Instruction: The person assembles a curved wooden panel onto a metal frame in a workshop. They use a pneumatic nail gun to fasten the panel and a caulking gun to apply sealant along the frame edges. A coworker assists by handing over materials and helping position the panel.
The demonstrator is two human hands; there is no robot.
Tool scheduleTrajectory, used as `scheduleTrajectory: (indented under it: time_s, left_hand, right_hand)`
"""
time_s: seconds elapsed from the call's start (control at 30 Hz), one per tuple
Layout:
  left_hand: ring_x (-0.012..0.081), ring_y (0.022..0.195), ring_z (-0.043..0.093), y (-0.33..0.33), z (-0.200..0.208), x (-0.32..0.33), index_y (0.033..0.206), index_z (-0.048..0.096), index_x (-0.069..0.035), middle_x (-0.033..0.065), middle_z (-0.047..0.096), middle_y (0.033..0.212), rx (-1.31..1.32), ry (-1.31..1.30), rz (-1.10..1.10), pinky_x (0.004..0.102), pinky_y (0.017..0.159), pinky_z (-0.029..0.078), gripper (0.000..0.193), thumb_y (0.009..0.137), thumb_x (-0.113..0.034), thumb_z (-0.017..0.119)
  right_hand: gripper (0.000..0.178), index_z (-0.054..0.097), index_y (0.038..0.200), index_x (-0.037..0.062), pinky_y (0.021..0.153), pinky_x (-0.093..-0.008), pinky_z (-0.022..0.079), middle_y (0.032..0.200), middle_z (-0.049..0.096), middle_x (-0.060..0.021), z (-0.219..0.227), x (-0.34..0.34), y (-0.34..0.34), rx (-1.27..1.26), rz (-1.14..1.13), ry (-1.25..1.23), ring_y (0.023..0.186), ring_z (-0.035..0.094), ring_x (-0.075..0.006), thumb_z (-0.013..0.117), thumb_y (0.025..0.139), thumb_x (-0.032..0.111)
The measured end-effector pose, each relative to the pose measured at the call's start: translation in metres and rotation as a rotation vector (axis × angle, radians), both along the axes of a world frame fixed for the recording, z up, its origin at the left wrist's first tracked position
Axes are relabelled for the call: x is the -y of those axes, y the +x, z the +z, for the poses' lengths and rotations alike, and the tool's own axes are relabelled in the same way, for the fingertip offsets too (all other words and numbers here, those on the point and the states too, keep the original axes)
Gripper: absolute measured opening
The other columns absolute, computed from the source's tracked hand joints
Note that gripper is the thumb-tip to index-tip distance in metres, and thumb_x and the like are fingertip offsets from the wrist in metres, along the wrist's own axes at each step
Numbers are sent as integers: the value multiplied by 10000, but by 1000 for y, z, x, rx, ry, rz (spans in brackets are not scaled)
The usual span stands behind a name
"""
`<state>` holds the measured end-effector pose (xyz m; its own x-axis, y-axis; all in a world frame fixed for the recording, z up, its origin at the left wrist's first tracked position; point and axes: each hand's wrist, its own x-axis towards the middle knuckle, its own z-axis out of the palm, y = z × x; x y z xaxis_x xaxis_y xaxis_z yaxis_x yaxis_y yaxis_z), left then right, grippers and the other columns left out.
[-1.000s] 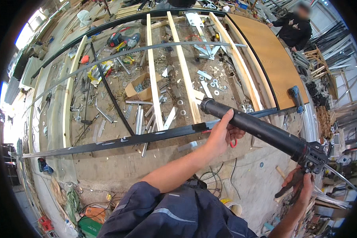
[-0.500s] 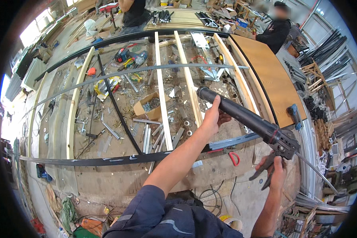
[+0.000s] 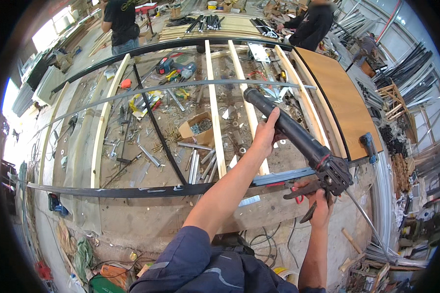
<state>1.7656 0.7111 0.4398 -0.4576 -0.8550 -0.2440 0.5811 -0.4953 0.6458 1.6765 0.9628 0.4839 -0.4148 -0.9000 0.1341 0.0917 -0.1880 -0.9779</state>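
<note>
A long black caulking gun (image 3: 296, 131) lies slantwise across my view, its tube end up toward the frame and its handle end low on the right. My left hand (image 3: 266, 135) is closed round the tube near its middle. At the handle and trigger, my right hand (image 3: 319, 204) is closed, part of its fingers hidden behind the levers. A thin metal rod (image 3: 366, 219) sticks out behind the handle. Beneath the gun are pale wooden slats (image 3: 244, 97) within a black-edged frame (image 3: 127, 192). Grey strips (image 3: 283, 176) lie along the near edge, beside my left forearm.
A tan panel (image 3: 335, 97) covers the frame's right end, with a blue-handled tool (image 3: 368, 146) at its corner. Screws, tubes, a cardboard box (image 3: 196, 128) and cordless drills (image 3: 176, 69) lie between the slats. Two people (image 3: 120, 24) (image 3: 310, 27) stand beyond the frame.
The gun's handle end and my right hand have moved left and slightly down in view. Both hands keep hold of it. The people behind have shifted, and the whole view has turned a little.
</note>
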Motion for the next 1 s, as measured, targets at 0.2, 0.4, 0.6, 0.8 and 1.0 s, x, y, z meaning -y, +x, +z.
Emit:
scheduleTrajectory:
  time_s: [0.2, 0.4, 0.6, 0.8, 1.0]
  left_hand:
    - [184, 684, 701, 43, 1, 10, 1075, 568, 24, 97, 666, 844, 35, -123, 73, 292, 529, 586, 605, 910, -550, 665]
    - [212, 695, 694, 73, -19, 27, 1047, 605, -2, 95, 677, 860, 86, -27, 71, 351, 647, 611, 568, 907, -549, 668]
    - [208, 683, 701, 89, -40, 23, 1027, 612, -9, 90, 683, 842, 93, 10, 23, 326, 605, 613, 542, 915, -536, 658]
    - [192, 679, 696, 99, -29, -26, 1054, 597, 6, 96, 678, 854, 53, 59, -27, 296, 598, 621, 538, 909, -506, 680]
    - [202, 730, 684, 112, -21, -79, 1052, 609, -12, 100, 668, 872, -38, 81, -116, 321, 623, 593, 512, 928, -506, 662]
  right_hand:
    - [482, 539, 1209, -20, 925, -548, 526, 1048, 651, -194, -6, 8, 27, 281, 74, -69, 974, 665, -364, 601, 979, 400]
    - [343, 549, 1163, -35, 895, -510, 542, 1006, 655, -190, -15, 34, 58, 358, 23, 31, 942, 671, -347, 521, 1020, 276]
    - [410, 587, 1087, -69, 862, -471, 551, 982, 668, -189, -26, 29, 69, 241, 21, 122, 876, 682, -310, 485, 1034, 325]
    - [417, 559, 1154, -58, 784, -475, 570, 935, 651, -174, -15, -25, 73, 101, -81, 204, 803, 674, -310, 526, 1018, 335]
    - [420, 513, 1212, -20, 735, -467, 562, 902, 633, -182, 11, -81, 72, 19, -73, 213, 777, 668, -315, 547, 1007, 344]
